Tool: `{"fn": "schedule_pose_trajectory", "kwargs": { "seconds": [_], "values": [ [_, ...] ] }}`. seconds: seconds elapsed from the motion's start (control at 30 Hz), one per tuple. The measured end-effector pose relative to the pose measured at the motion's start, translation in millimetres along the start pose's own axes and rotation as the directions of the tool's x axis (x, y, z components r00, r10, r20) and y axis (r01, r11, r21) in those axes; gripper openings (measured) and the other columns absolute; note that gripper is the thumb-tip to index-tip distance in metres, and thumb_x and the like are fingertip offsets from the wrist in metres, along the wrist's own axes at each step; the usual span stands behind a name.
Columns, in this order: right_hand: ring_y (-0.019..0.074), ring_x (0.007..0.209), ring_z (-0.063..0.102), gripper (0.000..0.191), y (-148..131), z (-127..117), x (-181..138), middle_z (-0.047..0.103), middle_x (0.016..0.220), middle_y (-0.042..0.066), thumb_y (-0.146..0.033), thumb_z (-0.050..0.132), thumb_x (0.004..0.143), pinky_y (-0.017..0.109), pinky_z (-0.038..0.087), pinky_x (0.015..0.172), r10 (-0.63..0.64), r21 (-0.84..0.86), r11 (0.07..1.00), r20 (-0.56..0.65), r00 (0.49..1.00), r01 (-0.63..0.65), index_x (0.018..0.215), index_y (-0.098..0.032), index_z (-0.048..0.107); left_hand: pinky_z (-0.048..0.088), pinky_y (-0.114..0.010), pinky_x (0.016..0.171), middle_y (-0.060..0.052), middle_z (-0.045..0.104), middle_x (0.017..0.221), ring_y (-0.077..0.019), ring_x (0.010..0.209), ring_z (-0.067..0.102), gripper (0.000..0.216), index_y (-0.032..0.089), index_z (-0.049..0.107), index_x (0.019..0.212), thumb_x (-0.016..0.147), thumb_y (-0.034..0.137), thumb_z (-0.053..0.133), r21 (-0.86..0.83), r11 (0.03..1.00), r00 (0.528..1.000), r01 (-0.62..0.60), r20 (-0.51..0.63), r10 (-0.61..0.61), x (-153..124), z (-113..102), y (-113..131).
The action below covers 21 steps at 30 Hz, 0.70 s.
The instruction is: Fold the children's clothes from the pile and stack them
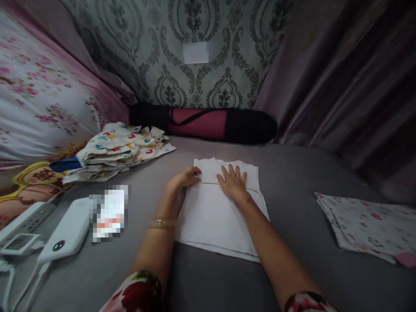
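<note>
A folded white garment (221,221) lies flat in front of me on the grey bed sheet. A crease runs across it near its far end, and its near edge shows more than one layer. My right hand (232,181) rests palm down on the far part of the garment, fingers spread. At the garment's left edge is my left hand (189,177), its fingers bent and apart from the thumb. A clear bangle (162,223) circles the left wrist.
Patterned clothes (125,147) are piled at the far left. A folded printed cloth (370,223) lies at right. A white power bank (66,229) with cables sits beside a power strip (27,221) at left. Against the wall lies a long black and magenta bag (201,122).
</note>
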State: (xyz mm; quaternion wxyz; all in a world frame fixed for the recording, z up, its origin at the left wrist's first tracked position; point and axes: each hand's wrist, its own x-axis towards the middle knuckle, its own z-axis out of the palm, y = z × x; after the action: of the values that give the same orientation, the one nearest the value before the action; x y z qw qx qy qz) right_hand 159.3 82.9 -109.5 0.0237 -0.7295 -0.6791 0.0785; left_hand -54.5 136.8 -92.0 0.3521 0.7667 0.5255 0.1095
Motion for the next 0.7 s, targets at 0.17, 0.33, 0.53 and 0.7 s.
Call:
{"fn": "schedule_pose_trajectory", "kwargs": {
  "seconds": [0.17,0.33,0.53,0.7],
  "values": [
    [0.034,0.144,0.003,0.062,-15,-20,7,0.009,0.158,0.013,-0.05,0.029,0.096,0.059,-0.001,0.11,0.01,-0.033,0.999,0.089,0.996,-0.007,0.15,-0.02,0.024,0.049,-0.025,0.071,-0.008,0.066,0.1,-0.0176,0.083,0.062,0.045,0.012,0.059,0.114,0.075,0.034,0.056,-0.09,0.995,0.999,-0.031,0.014,0.032,-19,-27,-4],
    [0.0244,0.144,0.007,0.06,-43,-12,13,0.014,0.157,0.013,-0.041,0.023,0.098,0.049,0.001,0.114,-0.225,-0.016,0.974,-0.106,0.969,0.225,0.15,-0.011,0.023,0.049,-0.025,0.072,-0.009,0.067,0.104,-0.0179,0.083,0.063,0.038,0.014,0.062,0.109,0.078,0.035,0.054,0.028,0.999,0.992,0.042,-0.119,-0.039,-29,-44,-18],
    [0.0224,0.144,0.008,0.065,-46,14,17,0.016,0.157,0.01,-0.046,0.016,0.097,0.046,0.003,0.115,-0.169,0.029,0.985,-0.042,0.985,0.17,0.15,-0.008,0.022,0.047,-0.023,0.065,-0.006,0.068,0.089,-0.0154,0.073,0.062,0.035,0.014,0.063,0.105,0.078,0.034,0.054,-0.032,0.993,0.988,0.116,-0.094,-0.119,-35,-50,-25],
    [0.0241,0.145,0.007,0.065,-48,1,24,0.013,0.158,0.011,-0.046,0.018,0.097,0.047,0.005,0.115,-0.153,0.05,0.988,0.087,0.984,0.149,0.15,-0.008,0.021,0.042,-0.021,0.057,-0.003,0.066,0.072,-0.0134,0.063,0.058,0.023,0.015,0.065,0.091,0.077,0.031,0.055,-0.008,0.985,0.985,0.172,0.0,-0.172,-37,-49,-24]
  ]
}}
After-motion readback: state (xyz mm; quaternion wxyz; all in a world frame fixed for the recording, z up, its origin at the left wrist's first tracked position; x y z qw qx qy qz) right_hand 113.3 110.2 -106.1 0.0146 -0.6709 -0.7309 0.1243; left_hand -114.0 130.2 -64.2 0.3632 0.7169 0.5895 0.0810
